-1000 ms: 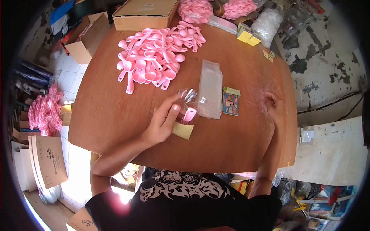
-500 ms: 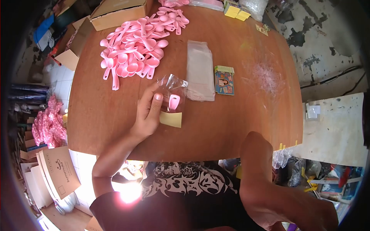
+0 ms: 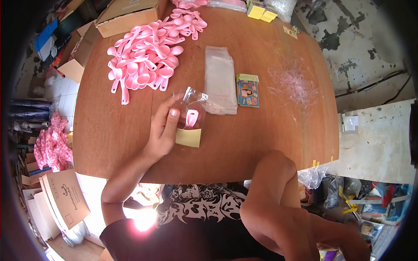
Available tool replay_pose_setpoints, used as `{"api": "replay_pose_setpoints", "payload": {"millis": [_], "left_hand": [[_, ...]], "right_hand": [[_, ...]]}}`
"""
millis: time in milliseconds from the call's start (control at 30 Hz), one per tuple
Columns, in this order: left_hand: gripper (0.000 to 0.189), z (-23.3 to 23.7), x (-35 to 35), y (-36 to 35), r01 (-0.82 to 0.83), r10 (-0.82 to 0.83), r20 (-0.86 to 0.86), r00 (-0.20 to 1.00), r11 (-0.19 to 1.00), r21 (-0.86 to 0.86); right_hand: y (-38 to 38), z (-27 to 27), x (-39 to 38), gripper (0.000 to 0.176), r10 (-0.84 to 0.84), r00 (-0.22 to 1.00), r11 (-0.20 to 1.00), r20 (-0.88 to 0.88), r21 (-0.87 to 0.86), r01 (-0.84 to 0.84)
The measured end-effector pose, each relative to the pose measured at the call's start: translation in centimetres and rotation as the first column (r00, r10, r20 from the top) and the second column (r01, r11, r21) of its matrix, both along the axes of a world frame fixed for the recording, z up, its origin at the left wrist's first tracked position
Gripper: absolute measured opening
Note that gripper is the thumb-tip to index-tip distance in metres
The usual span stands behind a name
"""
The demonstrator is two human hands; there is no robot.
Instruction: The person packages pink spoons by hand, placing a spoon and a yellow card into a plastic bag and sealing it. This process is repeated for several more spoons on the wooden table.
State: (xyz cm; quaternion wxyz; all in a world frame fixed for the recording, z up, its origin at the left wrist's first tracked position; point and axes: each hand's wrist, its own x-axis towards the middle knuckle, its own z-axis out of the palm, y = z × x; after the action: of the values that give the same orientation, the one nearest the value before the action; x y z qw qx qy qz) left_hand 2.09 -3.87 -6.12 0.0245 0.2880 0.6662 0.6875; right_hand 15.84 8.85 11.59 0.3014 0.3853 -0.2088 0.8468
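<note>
My left hand [image 3: 164,126] is closed on a clear plastic bag [image 3: 196,96] above the near part of the table. Inside the bag is a pink spoon [image 3: 191,117], of which only the handle end shows. A plain yellowish card [image 3: 188,138] sits at the bag's lower end. Low on the right, my right hand [image 3: 350,243] reaches down beside the table, dark and partly cut off; its fingers do not show. Ahead of my left hand lie a heap of pink spoons [image 3: 143,56] and a stack of clear bags [image 3: 220,80].
A stack of printed cards [image 3: 248,91] lies right of the bags. Pink-white plastic strands [image 3: 297,87] are further right. A cardboard box [image 3: 128,17] and yellow packs [image 3: 261,11] stand at the back. Various items [image 3: 370,204] crowd the lower right.
The view has shifted slightly. My left hand still holds the bag, and the spoon handle inside has turned a little. My right arm has swung inward, with the hand still low on the right.
</note>
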Motion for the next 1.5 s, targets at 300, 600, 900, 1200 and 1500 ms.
{"api": "replay_pose_setpoints", "payload": {"millis": [300,600,900,1200,1500], "left_hand": [[0.041,-0.8,-0.3,0.3,0.023,-0.024,0.036,0.999,0.999,0.030],[0.040,-0.6,-0.1,0.2,0.042,-0.059,0.184,0.981,0.995,0.095],[0.041,-0.6,0.0,-0.1,0.017,-0.050,0.234,0.971,0.990,0.141],[0.052,-0.5,0.0,-0.4,0.053,-0.051,0.106,0.993,0.999,-0.008],[0.077,-1.1,-2.2,-0.5,-0.023,0.076,-0.186,0.980,0.962,0.270]], "right_hand": [[0.0,-0.4,0.4,0.033,-0.233,0.971,0.971,-0.055,0.036,0.235],[5.4,-0.7,1.5,0.043,-0.128,0.990,0.925,-0.065,0.353,0.143],[4.8,-3.4,-1.4,0.052,-0.066,0.990,0.988,-0.126,0.132,0.083],[6.8,-10.8,-11.7,0.032,-0.722,0.681,0.202,0.120,0.979,0.041],[8.6,-7.2,-16.0,0.005,-0.686,0.647,0.012,-0.333,0.884,0.468]]}}
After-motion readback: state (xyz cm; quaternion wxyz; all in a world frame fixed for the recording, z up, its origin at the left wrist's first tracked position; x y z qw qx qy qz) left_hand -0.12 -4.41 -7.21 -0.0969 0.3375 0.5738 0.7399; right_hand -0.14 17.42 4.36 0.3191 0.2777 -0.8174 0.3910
